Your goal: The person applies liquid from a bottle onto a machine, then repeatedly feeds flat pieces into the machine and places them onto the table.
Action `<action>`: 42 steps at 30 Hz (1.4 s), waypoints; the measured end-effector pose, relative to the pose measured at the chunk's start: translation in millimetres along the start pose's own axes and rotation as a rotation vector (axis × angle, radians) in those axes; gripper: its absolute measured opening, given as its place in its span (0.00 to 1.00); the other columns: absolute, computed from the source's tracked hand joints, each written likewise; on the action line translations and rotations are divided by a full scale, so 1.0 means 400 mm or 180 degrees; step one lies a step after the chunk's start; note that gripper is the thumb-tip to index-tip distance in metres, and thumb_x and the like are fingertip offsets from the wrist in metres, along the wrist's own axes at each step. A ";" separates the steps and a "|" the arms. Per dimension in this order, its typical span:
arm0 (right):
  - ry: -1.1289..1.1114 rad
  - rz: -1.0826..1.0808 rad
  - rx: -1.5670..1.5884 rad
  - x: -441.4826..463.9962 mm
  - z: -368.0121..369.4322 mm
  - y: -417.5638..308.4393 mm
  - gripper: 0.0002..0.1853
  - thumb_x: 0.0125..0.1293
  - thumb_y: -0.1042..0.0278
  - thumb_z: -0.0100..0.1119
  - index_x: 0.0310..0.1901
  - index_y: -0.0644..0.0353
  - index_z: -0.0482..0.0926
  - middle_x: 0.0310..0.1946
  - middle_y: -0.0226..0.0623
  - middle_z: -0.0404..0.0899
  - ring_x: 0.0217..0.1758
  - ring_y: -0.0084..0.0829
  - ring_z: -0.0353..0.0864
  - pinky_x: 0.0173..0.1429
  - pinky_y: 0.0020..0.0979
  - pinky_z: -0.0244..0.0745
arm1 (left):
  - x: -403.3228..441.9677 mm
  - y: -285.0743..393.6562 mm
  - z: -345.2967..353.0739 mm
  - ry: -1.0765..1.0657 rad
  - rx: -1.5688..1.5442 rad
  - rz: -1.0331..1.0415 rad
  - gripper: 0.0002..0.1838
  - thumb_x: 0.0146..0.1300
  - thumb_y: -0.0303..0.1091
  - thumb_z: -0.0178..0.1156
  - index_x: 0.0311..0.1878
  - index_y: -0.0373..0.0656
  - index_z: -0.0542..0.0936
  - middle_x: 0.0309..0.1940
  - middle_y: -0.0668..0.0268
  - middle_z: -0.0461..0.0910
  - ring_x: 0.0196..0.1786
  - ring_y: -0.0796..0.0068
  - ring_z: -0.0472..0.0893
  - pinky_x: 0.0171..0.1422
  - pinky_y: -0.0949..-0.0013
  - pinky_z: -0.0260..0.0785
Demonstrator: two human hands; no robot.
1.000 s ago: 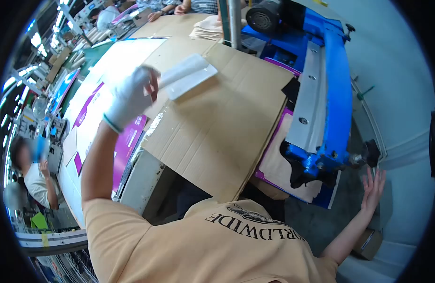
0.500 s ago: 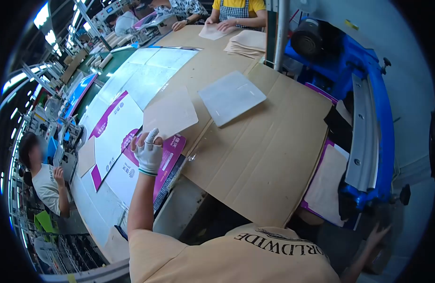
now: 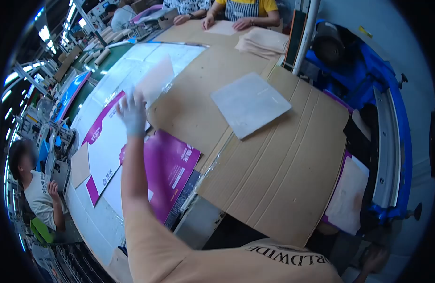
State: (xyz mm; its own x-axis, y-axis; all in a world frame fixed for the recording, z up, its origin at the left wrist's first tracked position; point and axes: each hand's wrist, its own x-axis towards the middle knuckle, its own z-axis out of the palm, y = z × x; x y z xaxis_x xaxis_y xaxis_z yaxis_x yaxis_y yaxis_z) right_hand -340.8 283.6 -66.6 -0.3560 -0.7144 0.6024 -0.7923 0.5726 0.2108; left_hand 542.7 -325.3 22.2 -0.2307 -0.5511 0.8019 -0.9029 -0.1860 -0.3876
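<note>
My left hand (image 3: 131, 115), in a white glove, is smeared by motion over the left side of the table. It grips the near edge of a thin beige sheet (image 3: 156, 80), which is blurred and held out beyond the fingers. Below the wrist lies a purple printed board (image 3: 172, 162). To the right, a square whitish translucent sheet (image 3: 250, 104) rests on brown cardboard (image 3: 274, 165). My right hand (image 3: 377, 258) hangs low at the right, dim and blurred, near the blue machine; its fingers cannot be made out.
A blue machine (image 3: 399, 141) with a metal bar stands at the right, a beige piece (image 3: 347, 198) lying before it. Across the table a person's hands (image 3: 241, 23) touch a sheet beside a pile of beige pieces (image 3: 262, 41). Another person (image 3: 41, 188) is at the left.
My left hand has moved forward and left, carrying the beige sheet off the cardboard and uncovering more of the purple board. My right hand has dropped lower. The view has shifted somewhat.
</note>
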 end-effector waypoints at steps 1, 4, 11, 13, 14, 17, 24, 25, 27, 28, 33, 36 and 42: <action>-0.0321 0.0210 -0.0209 -0.001 -0.013 -0.006 0.29 0.60 0.60 0.49 0.58 0.69 0.56 0.57 0.51 0.59 0.63 0.43 0.54 0.66 0.35 0.47 | 0.051 -0.009 0.051 -0.1442 0.0451 -0.0321 0.45 0.39 0.44 0.67 0.61 0.52 0.55 0.64 0.64 0.52 0.64 0.58 0.53 0.64 0.46 0.40; -0.0561 0.0545 -0.0352 0.018 -0.082 -0.061 0.30 0.60 0.61 0.49 0.59 0.68 0.55 0.58 0.51 0.57 0.64 0.43 0.52 0.66 0.35 0.45 | 0.193 0.065 0.049 -0.3714 0.0297 -0.1575 0.64 0.31 0.53 0.70 0.66 0.54 0.36 0.67 0.61 0.30 0.68 0.54 0.34 0.64 0.40 0.31; -0.0793 0.1441 0.0487 -0.101 -0.080 -0.001 0.34 0.58 0.66 0.50 0.61 0.68 0.45 0.62 0.53 0.47 0.66 0.43 0.45 0.67 0.35 0.41 | 0.136 0.277 -0.035 -0.2443 -0.0711 0.0058 0.40 0.46 0.38 0.56 0.63 0.49 0.50 0.65 0.55 0.44 0.66 0.46 0.44 0.62 0.39 0.40; -0.0725 0.1174 0.0119 -0.094 -0.050 0.020 0.34 0.58 0.67 0.50 0.61 0.68 0.46 0.61 0.53 0.48 0.66 0.43 0.45 0.68 0.35 0.40 | 0.075 0.321 -0.092 -0.2104 -0.1587 0.0621 0.38 0.45 0.36 0.56 0.62 0.47 0.53 0.64 0.54 0.46 0.65 0.44 0.46 0.63 0.40 0.41; -0.0700 0.1058 -0.0083 -0.089 -0.046 0.018 0.33 0.58 0.68 0.50 0.61 0.68 0.46 0.61 0.54 0.48 0.66 0.43 0.45 0.68 0.35 0.39 | 0.057 0.343 -0.149 -0.2045 -0.1902 0.0852 0.37 0.45 0.34 0.55 0.62 0.47 0.54 0.64 0.54 0.47 0.66 0.45 0.46 0.63 0.41 0.41; -0.0850 0.1000 -0.0032 -0.030 -0.009 0.000 0.35 0.56 0.67 0.53 0.61 0.68 0.47 0.61 0.52 0.49 0.66 0.44 0.45 0.68 0.35 0.39 | 0.018 0.398 -0.303 -0.2075 -0.2578 0.1551 0.36 0.45 0.30 0.53 0.62 0.46 0.54 0.63 0.54 0.49 0.66 0.48 0.47 0.64 0.45 0.42; -0.0972 0.0991 0.0448 0.095 -0.038 -0.148 0.35 0.55 0.71 0.53 0.62 0.63 0.48 0.62 0.52 0.48 0.66 0.44 0.47 0.67 0.34 0.43 | 0.005 0.490 -0.322 -0.1553 -0.1519 0.2055 0.38 0.48 0.27 0.53 0.64 0.47 0.49 0.64 0.60 0.49 0.66 0.55 0.49 0.65 0.50 0.45; -0.0906 0.0977 0.0609 0.098 -0.033 -0.152 0.35 0.55 0.71 0.53 0.62 0.63 0.48 0.62 0.53 0.47 0.66 0.44 0.46 0.67 0.35 0.42 | 0.018 0.502 -0.314 -0.1514 -0.1406 0.2061 0.39 0.48 0.27 0.53 0.64 0.47 0.48 0.64 0.60 0.48 0.66 0.55 0.49 0.65 0.50 0.45; -0.0766 0.0959 0.0927 0.095 -0.023 -0.160 0.34 0.55 0.72 0.52 0.62 0.63 0.47 0.62 0.53 0.46 0.67 0.44 0.44 0.68 0.36 0.40 | 0.032 0.514 -0.309 -0.1802 -0.1507 0.2070 0.38 0.48 0.26 0.52 0.64 0.46 0.48 0.64 0.56 0.47 0.67 0.53 0.47 0.65 0.50 0.44; -0.0814 0.1092 0.0930 0.095 -0.025 -0.165 0.34 0.55 0.72 0.52 0.62 0.63 0.47 0.62 0.53 0.46 0.67 0.44 0.44 0.67 0.35 0.41 | 0.040 0.520 -0.320 -0.2074 -0.1546 0.2051 0.37 0.49 0.28 0.51 0.64 0.46 0.49 0.64 0.55 0.47 0.66 0.52 0.47 0.65 0.49 0.44; -0.0902 0.1398 0.0906 0.070 -0.030 -0.173 0.34 0.56 0.70 0.52 0.62 0.62 0.46 0.62 0.53 0.46 0.67 0.44 0.44 0.67 0.36 0.42 | 0.077 0.604 -0.412 -0.2764 -0.2982 0.1517 0.41 0.46 0.31 0.54 0.64 0.39 0.45 0.65 0.51 0.43 0.67 0.48 0.44 0.65 0.49 0.41; -0.0868 0.1441 0.0831 0.051 0.015 -0.160 0.34 0.57 0.69 0.52 0.63 0.59 0.46 0.63 0.52 0.44 0.67 0.44 0.44 0.67 0.37 0.42 | 0.086 0.708 -0.407 -0.2522 -0.2336 0.1054 0.42 0.47 0.35 0.56 0.64 0.37 0.45 0.64 0.50 0.44 0.67 0.49 0.45 0.65 0.48 0.41; -0.0627 0.1518 0.1090 0.175 -0.028 -0.176 0.33 0.58 0.68 0.52 0.62 0.60 0.48 0.63 0.52 0.46 0.67 0.44 0.44 0.67 0.36 0.44 | 0.120 0.822 -0.324 -0.2362 -0.1593 0.0455 0.33 0.53 0.36 0.50 0.62 0.40 0.52 0.61 0.53 0.54 0.63 0.53 0.56 0.63 0.50 0.48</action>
State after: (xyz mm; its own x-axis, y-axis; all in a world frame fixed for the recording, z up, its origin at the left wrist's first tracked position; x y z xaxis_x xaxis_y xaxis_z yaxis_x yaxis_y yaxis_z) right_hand -304.5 197.7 -30.5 -0.7691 -0.4910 0.4092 -0.6258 0.7088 -0.3256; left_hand 187.6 -307.6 -7.9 -0.2160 -0.9567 0.1950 -0.9757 0.2042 -0.0789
